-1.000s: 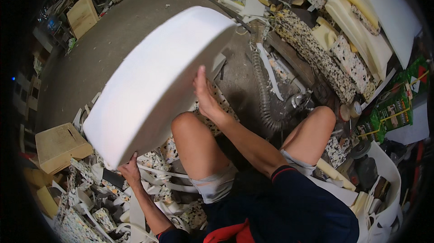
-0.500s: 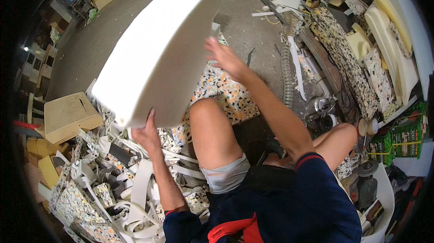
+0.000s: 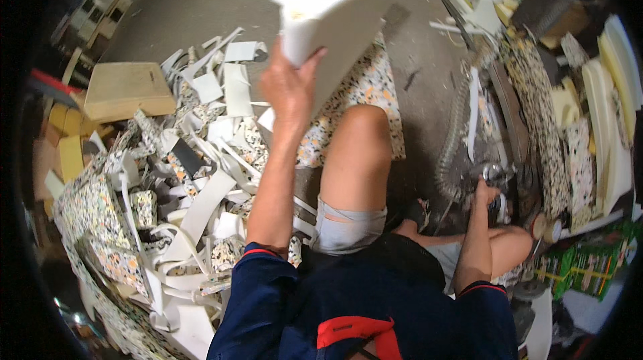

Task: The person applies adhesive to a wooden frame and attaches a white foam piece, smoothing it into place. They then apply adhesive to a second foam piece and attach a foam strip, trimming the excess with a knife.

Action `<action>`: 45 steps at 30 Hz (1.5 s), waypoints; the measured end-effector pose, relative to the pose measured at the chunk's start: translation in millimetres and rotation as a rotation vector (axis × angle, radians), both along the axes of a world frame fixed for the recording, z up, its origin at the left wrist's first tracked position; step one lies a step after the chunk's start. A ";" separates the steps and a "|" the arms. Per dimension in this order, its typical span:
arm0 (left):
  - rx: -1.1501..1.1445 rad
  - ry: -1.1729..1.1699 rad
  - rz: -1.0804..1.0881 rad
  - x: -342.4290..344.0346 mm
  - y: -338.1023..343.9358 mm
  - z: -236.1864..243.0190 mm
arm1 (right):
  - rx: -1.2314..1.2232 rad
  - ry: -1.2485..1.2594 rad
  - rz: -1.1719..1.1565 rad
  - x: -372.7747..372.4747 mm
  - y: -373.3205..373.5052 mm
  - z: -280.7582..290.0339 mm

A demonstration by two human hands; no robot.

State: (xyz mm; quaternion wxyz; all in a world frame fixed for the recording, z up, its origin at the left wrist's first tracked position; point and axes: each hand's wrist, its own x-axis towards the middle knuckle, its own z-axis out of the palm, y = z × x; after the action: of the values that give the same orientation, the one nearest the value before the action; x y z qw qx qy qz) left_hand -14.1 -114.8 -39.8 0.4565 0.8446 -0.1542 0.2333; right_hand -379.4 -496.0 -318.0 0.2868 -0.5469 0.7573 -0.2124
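Observation:
My left hand (image 3: 288, 89) grips a large white foam block (image 3: 335, 15) by its near lower corner, thumb on the side face. The block is raised in front of me, its far end cut off by the upper edge of view. Beneath it lies a speckled foam slab (image 3: 375, 92). To the right, my right hand (image 3: 487, 191) is closed around the near end of a shiny metal tool (image 3: 494, 172); its exact kind is unclear. A ribbed hose (image 3: 452, 139) lies just left of that tool.
White and speckled foam scraps (image 3: 207, 206) are heaped at my left, with a tan foam block (image 3: 127, 91) behind them. Long speckled foam pieces (image 3: 536, 105) lean at the right. Green packages (image 3: 589, 263) and a dark grinder-like tool (image 3: 529, 293) lie at the lower right.
My right hand has left the foam block's side and come down right to the metal tool. My left hand has carried the block up and to the right, turning it.

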 end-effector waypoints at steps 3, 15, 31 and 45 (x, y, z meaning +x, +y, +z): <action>0.051 -0.029 0.061 0.7 -9.7 0.5 | -0.184 0.030 -0.003 -15.5 -22.7 -38.8; 0.055 -0.339 0.121 8.2 -52.2 -16.2 | -0.311 0.073 0.284 9.5 -12.4 51.2; 0.024 -0.285 0.104 -9.8 -55.6 -24.1 | -0.359 -0.535 1.500 118.1 201.0 430.1; 0.015 -0.289 0.081 -14.7 -51.6 -24.7 | -0.392 -0.339 1.520 138.1 205.9 454.2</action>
State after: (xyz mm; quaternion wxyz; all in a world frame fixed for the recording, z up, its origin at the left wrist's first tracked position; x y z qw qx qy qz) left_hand -28.8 -166.4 -64.5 0.4133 0.8113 -0.1857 0.3694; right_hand -241.3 -290.1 136.2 0.3629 -0.9136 0.0729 -0.1685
